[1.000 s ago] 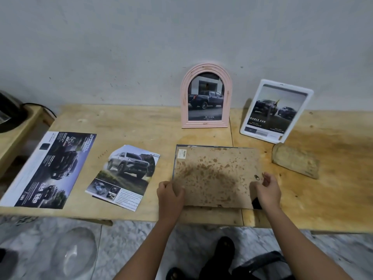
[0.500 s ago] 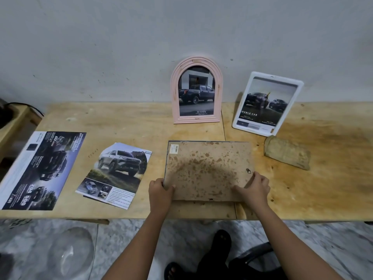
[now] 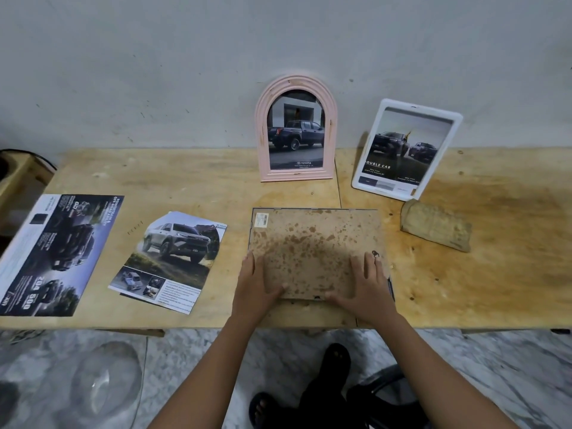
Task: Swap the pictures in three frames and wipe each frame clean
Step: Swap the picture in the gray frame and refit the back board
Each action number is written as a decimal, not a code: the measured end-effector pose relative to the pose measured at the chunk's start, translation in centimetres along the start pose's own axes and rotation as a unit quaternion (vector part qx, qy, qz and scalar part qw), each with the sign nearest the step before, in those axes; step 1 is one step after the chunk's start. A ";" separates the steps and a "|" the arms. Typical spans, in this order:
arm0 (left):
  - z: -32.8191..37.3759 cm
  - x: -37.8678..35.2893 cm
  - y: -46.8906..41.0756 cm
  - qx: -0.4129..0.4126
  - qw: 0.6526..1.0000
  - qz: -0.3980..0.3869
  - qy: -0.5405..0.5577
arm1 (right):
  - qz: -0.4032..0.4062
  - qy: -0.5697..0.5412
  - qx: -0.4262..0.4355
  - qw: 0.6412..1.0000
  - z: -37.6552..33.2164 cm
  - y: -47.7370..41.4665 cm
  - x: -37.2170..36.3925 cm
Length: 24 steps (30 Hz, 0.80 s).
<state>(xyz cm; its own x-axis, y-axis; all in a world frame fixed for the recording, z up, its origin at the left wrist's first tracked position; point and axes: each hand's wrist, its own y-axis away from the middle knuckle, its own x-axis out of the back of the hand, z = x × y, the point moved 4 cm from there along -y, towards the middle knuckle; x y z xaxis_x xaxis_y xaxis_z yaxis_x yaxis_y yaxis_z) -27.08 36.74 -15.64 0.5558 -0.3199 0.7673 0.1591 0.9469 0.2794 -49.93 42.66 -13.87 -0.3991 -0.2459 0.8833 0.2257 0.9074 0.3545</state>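
Under both hands: face-down rectangular frame with stained brown backing board (image 3: 315, 246), left hand (image 3: 253, 286) and right hand (image 3: 365, 283) lying flat on its near corners, fingers straight, gripping nothing; beyond them, upright pink arched frame (image 3: 263, 125) and white rectangular frame (image 3: 452, 125), each holding a truck picture.

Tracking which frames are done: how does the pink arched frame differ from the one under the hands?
The pink arched frame stands upright, showing a truck picture; the face-down frame lies flat, stained back up. The pink one is arch-topped, the other rectangular. Left hand and right hand rest only on the latter. Both sit on the table.
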 end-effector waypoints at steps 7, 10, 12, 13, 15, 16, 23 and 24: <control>0.8 0.2 -0.2 0.018 0.999 0.028 -0.039 | 0.012 0.057 -0.021 0.998 -0.6 -0.6 0.3; 1.2 0.1 -0.4 0.026 0.998 0.022 -0.048 | 0.000 0.061 -0.037 0.997 -0.8 -0.8 0.5; 1.5 -0.2 -0.5 0.042 0.997 -0.009 -0.065 | -0.004 0.053 -0.047 0.997 -1.1 -1.1 0.6; 1.9 -0.3 -0.5 0.051 0.995 -0.030 -0.077 | -0.011 0.047 -0.051 0.998 -1.3 -1.3 0.5; 2.4 -0.6 -0.7 0.066 0.991 -0.069 -0.093 | -0.044 0.012 -0.067 0.997 -1.6 -1.6 0.2; 2.7 -0.7 -0.7 0.073 0.989 -0.088 -0.098 | -0.062 -0.012 -0.076 0.995 -1.7 -1.7 0.0; 4.1 -0.9 -1.9 0.126 0.972 -0.161 -0.117 | -0.090 0.082 -0.072 0.990 -2.1 -2.0 0.7; 4.5 -0.8 -2.1 0.118 0.971 -0.163 -0.127 | -0.076 0.123 -0.067 0.987 -2.3 -2.4 1.3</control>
<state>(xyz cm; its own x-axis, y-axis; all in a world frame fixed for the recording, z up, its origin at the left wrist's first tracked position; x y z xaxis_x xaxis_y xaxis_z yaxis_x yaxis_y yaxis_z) -31.53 34.88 -14.27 0.2839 -0.6279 0.7247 0.0841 0.7692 0.6335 -48.90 39.41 -12.86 -0.2129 -0.4654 0.8591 0.3032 0.8044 0.5109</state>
